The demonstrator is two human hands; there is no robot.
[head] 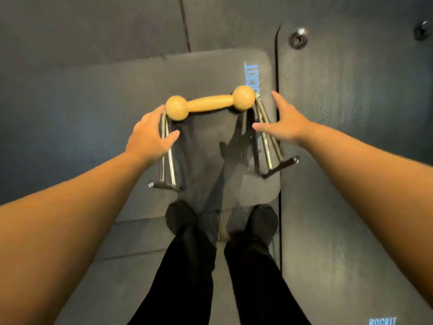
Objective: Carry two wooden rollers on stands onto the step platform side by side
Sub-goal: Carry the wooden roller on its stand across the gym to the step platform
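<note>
Head view, near to far. Nearest, at the bottom edge: two legs in black trousers, feet in dark socks planted on the near end of a dark mat. Beyond the feet, one wooden roller, dumbbell-shaped with a ball at each end, raised on a metal stand whose paired rods sloped down to black crossbar feet; stood across the mat's middle, right foot bar at the mat's right edge. Left hand spread, empty, fingers just beside the left ball and over the left rods; touching or not, could not tell. Right hand likewise spread and empty, reached toward the right rods just below the right ball, thumb near the rods. Alongside, right: a second ribbed mat with blue lettering and two metal eyelets near its far corners. Farthest: dark padded floor with seams. No second roller shown.
</note>
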